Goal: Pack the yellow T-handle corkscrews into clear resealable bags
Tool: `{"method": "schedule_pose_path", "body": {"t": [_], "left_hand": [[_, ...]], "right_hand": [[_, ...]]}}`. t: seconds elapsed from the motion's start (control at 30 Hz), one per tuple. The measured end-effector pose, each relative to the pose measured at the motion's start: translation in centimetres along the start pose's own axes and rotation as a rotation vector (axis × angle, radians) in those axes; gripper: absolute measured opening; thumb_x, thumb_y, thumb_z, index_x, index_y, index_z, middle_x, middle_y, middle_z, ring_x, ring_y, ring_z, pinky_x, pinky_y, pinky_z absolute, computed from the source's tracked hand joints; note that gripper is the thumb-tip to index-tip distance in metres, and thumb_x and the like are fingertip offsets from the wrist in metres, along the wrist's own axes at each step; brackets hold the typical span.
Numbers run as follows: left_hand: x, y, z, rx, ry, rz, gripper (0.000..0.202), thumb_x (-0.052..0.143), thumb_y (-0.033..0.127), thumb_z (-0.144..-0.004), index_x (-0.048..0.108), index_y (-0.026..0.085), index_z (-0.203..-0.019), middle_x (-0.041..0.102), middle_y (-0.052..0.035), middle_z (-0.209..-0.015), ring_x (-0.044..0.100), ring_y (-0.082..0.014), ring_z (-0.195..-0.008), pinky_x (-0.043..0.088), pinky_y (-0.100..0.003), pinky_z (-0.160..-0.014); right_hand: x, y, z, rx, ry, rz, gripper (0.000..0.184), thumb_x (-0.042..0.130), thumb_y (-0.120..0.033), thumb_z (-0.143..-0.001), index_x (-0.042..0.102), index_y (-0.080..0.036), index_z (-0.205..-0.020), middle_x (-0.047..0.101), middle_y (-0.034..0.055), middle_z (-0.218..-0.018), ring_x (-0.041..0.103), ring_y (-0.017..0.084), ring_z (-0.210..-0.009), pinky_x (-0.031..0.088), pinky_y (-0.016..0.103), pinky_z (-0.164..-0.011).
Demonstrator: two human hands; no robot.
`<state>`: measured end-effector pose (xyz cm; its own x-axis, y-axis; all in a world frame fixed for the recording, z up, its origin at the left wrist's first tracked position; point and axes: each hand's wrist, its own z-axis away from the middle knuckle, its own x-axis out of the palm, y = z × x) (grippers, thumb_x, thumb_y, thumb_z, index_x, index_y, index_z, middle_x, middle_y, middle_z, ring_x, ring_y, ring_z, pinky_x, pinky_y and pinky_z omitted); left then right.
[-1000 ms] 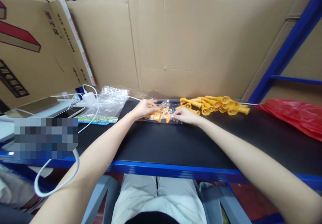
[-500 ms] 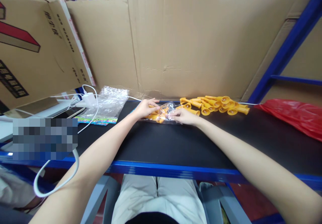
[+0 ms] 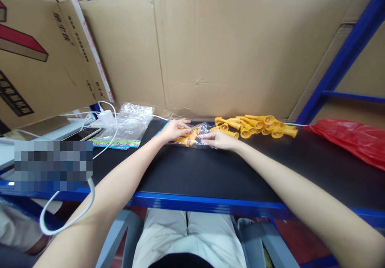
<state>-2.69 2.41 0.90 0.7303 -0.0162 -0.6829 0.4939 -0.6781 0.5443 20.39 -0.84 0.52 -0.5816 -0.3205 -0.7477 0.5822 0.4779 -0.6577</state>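
A small clear plastic bag [image 3: 197, 133] with several orange plastic pieces inside lies on the black shelf top [image 3: 210, 171] near the back. My left hand [image 3: 173, 129] grips its left end, fingers curled over the orange pieces. At the bag's right end my right hand [image 3: 221, 139] presses down on the plastic with its fingers held together. Just right of my hands lies a loose heap of orange horn-shaped pieces [image 3: 258, 125].
A stack of clear bags [image 3: 130, 121] on a colourful card lies at the left, beside a white charger [image 3: 106, 117] and its cable. A red plastic bag [image 3: 355, 139] is at the right. Cardboard [image 3: 225, 47] walls the back; a blue rail edges the front.
The orange pieces in the bag have shifted slightly left and bunched together. Both hands stay on the bag in nearly the same place.
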Motion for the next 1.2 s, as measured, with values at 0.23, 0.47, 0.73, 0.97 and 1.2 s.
{"method": "schedule_pose_path", "body": {"t": [0.23,0.47,0.73,0.97,1.2], "left_hand": [[0.5,-0.7,-0.2,0.019,-0.039,-0.018,0.021,0.061,0.035,-0.073,0.072,0.022,-0.086,0.065,-0.0051,-0.108,0.049,-0.0226,-0.116,0.033,-0.040,-0.102],[0.6,-0.8,-0.1,0.014,-0.025,-0.054,0.023,0.059,0.036,-0.075,0.072,0.022,-0.088,0.063,-0.0054,-0.112,0.049,-0.0229,-0.116,0.035,-0.038,-0.099],[0.5,-1.8,0.0,-0.048,0.006,-0.052,0.022,0.061,0.037,-0.073,0.072,0.022,-0.085,0.065,-0.0059,-0.108,0.054,-0.0222,-0.109,0.039,-0.035,-0.095],[0.0,-3.4,0.0,-0.110,0.032,-0.050,0.022,0.061,0.039,-0.072,0.072,0.023,-0.083,0.065,-0.0058,-0.106,0.055,-0.0222,-0.108,0.041,-0.035,-0.093],[-0.7,-2.8,0.1,-0.128,0.089,0.013,0.020,0.062,0.036,-0.071,0.072,0.022,-0.082,0.064,-0.0054,-0.109,0.055,-0.0217,-0.109,0.037,-0.037,-0.097]], "right_hand": [[0.1,-0.8,0.1,0.012,0.009,0.079,0.045,0.048,-0.033,-0.081,0.056,-0.015,-0.121,0.060,-0.0007,-0.063,0.046,0.009,-0.049,0.040,0.023,-0.056],[-1.6,0.3,-0.1,0.057,0.469,0.540,0.030,0.043,-0.027,-0.082,0.069,-0.018,-0.094,0.068,0.0080,-0.084,0.059,0.019,-0.075,0.041,0.029,-0.070],[-2.9,2.7,0.0,0.267,0.265,0.792,0.018,0.050,-0.026,-0.076,0.066,-0.019,-0.079,0.065,0.0092,-0.091,0.058,0.022,-0.084,0.040,0.030,-0.067],[-2.5,2.6,0.0,0.334,0.310,0.736,0.018,0.048,-0.023,-0.075,0.056,-0.017,-0.090,0.064,0.0094,-0.084,0.057,0.023,-0.077,0.038,0.031,-0.065],[-2.8,1.1,-0.1,0.209,0.673,0.484,0.047,0.052,-0.021,-0.069,0.043,-0.017,-0.114,0.063,0.0083,-0.089,0.058,0.023,-0.080,0.040,0.034,-0.072]]}}
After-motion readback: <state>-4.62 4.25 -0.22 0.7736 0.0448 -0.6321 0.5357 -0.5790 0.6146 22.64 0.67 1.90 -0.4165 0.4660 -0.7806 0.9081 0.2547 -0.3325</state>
